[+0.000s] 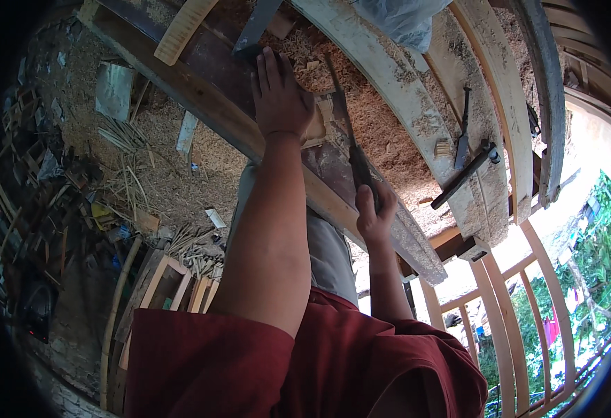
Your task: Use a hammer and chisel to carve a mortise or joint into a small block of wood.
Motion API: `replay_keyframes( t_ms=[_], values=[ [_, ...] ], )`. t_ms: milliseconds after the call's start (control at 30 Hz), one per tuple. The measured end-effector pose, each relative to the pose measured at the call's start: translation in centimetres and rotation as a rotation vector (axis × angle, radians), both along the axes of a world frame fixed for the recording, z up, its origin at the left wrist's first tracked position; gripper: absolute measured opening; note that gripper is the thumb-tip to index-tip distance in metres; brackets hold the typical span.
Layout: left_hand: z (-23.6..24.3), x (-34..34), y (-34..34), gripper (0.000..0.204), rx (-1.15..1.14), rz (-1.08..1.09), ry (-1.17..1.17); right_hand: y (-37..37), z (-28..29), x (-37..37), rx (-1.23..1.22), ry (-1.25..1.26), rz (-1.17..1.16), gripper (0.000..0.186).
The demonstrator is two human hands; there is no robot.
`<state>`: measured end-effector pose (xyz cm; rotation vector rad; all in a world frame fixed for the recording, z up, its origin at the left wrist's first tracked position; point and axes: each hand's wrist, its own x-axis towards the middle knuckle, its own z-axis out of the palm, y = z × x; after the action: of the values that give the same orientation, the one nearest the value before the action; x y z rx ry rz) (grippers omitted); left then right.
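My left hand (281, 101) lies with its fingers stretched out over a notched piece of pale wood (319, 122) on the long dark board (215, 70) of the bench. Its fingertips are beside a flat grey metal piece (257, 21). My right hand (376, 212) is wrapped round the dark handle of a thin-bladed tool, which looks like a saw (340, 104); its blade points away from me, alongside the pale piece. A curved, ridged wooden piece (183, 31) rests at the far end of the board.
Curved planks (502, 111) hold a hammer (466, 174), a chisel (462, 139) and a plastic bag (396, 17). Shavings (389, 132) lie between bench pieces. Scrap wood (131, 153) litters the ground at left. A slatted wooden railing (493, 306) stands at lower right, with foliage beyond.
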<state>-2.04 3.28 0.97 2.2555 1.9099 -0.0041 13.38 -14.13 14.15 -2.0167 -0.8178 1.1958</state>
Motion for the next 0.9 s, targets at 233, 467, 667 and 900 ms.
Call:
replay_keyframes(
  t_ms=[233,467,667,900],
  values=[
    [-0.3,-0.1,-0.3,0.076,0.049,-0.033,0.031,0.7,-1.5,1.1,0.073,0.004,0.009,0.038],
    [-0.9,0.0,-0.4,0.073,0.112,-0.036,-0.059,-0.9,-5.9,-0.7,0.213,-0.019,0.077,0.038],
    [-1.7,-2.6,-1.2,0.068,0.274,-0.276,-0.392,-2.5,-10.5,-0.6,0.271,0.144,0.065,0.037],
    [1.9,-3.4,-6.8,0.099,0.111,-0.383,-0.364,-3.7,-12.1,0.2,0.334,0.230,0.131,0.035]
  ],
)
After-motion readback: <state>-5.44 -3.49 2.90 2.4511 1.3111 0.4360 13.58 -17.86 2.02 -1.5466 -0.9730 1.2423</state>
